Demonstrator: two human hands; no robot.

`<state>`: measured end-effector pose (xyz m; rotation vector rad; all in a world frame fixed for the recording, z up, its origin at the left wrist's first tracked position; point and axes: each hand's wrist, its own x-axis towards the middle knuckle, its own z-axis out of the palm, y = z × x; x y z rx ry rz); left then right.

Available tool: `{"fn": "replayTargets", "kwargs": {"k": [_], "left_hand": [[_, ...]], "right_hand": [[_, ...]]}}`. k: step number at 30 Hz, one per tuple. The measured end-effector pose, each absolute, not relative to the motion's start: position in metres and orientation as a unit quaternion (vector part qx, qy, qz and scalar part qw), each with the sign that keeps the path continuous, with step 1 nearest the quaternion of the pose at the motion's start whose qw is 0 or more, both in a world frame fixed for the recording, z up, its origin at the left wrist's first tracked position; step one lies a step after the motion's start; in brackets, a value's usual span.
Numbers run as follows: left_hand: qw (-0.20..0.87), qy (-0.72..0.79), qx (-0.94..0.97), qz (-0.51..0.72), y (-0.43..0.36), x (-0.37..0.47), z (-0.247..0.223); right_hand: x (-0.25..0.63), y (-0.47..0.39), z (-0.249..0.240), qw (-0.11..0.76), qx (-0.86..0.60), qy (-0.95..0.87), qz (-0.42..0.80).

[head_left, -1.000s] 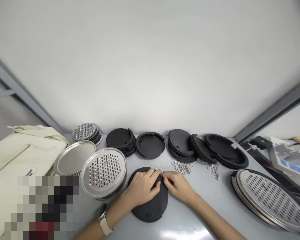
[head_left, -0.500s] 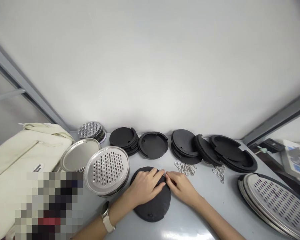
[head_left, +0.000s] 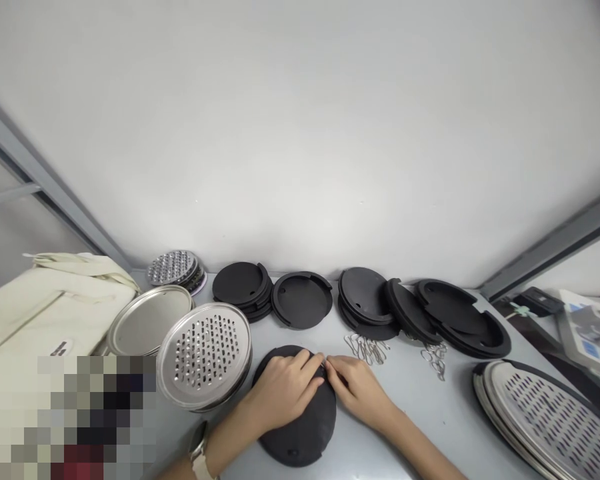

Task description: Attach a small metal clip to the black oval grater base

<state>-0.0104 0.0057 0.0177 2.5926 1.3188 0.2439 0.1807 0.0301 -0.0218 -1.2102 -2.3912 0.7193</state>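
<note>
A round black plastic disc (head_left: 300, 430) lies flat on the grey table in front of me. Across its upper part rests my left hand (head_left: 289, 387), fingers and thumb closing on the disc near its upper right edge. My right hand (head_left: 356, 387) meets it there from the right, thumb and fingertips pinched together at the rim. Whatever sits between those right fingertips is hidden. Beyond my right hand is a pile of small metal wire clips (head_left: 366, 348). A smaller cluster of wire clips (head_left: 435, 360) is further right.
Stacked round metal graters (head_left: 207, 353) stand left of my hands, by a plain metal disc (head_left: 153, 321). Black lids (head_left: 303, 300) line the wall, some stacked or leaning. Oval graters (head_left: 550, 407) lie at right. A cream bag (head_left: 25, 327) occupies the left side.
The view has tilted slightly up, so everything sits lower in the picture. Both hands stay at the disc's upper right edge, with only slight finger movement.
</note>
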Motion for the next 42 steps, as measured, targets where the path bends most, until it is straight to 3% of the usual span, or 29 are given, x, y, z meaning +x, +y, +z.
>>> {"fn": "replayTargets", "kwargs": {"k": [42], "left_hand": [[0.135,0.449,0.879,0.082,0.0071,-0.0104,0.0151]], "right_hand": [[0.1817,0.0305,-0.0249,0.184,-0.433,-0.845,0.255]]}}
